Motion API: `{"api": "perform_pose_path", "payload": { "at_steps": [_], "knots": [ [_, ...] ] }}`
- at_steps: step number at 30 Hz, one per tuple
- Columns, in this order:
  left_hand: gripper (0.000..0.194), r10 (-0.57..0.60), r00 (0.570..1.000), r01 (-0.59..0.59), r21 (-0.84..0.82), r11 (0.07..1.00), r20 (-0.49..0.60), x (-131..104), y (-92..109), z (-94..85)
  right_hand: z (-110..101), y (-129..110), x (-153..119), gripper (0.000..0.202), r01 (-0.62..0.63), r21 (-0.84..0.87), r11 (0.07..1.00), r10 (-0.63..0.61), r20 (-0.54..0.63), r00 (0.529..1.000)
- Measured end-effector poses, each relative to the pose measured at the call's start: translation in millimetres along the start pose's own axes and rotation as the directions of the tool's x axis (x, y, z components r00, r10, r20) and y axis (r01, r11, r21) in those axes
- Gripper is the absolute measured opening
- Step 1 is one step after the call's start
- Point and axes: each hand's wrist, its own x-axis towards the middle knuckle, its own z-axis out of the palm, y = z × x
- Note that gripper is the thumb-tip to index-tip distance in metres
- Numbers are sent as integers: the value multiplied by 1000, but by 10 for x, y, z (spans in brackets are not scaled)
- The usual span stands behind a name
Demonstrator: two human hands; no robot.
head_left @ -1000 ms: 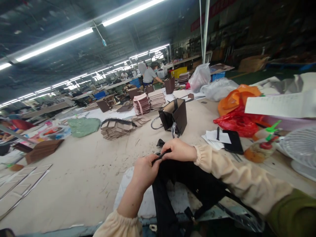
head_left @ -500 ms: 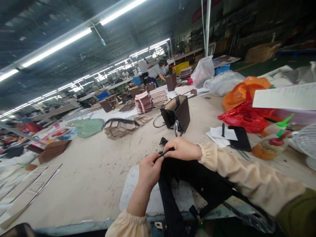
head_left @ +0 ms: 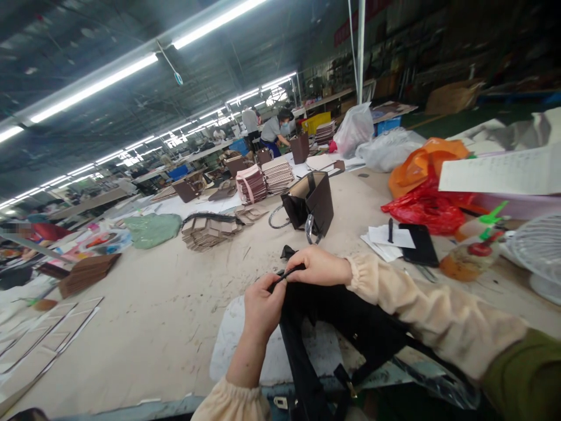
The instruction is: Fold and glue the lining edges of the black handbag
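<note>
Black fabric with straps and metal fittings [head_left: 346, 316] lies at the table's front edge and hangs over it. My left hand [head_left: 262, 304] pinches the dark edge of this fabric between thumb and fingers. Close beside it, my right hand [head_left: 318, 266] is closed on the same edge, its fingertips nearly touching the left ones. Beneath the fabric is a white sheet [head_left: 234, 339]. A dark brown handbag [head_left: 322, 202] with plastic-wrapped handles stands upright beyond my hands.
Stacked brown pieces [head_left: 210, 231] lie left of the handbag. To the right are a black tablet-like object [head_left: 418, 244], glue bottles [head_left: 467, 257], a red plastic bag [head_left: 432, 209] and a fan [head_left: 539, 251]. Flat panels [head_left: 48, 336] lie at left. A co-worker [head_left: 272, 130] bends over farther back.
The whole view has shifted slightly, so the table items appear a little farther left. Both hands keep their hold on the black fabric's edge, with only slight finger movement.
</note>
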Motion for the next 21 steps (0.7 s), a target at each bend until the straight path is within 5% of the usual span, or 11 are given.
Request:
{"api": "perform_pose_path", "payload": {
  "at_steps": [9,21],
  "knots": [
    [21,-65,998,65,-38,997,0,12,-31,5,32,-42,33,13,-56,-21,998,56,-8,998],
    [23,34,999,-34,45,998,-2,11,-85,-27,44,-122,108,9,-61,-128,990,61,0,998]
  ]
}}
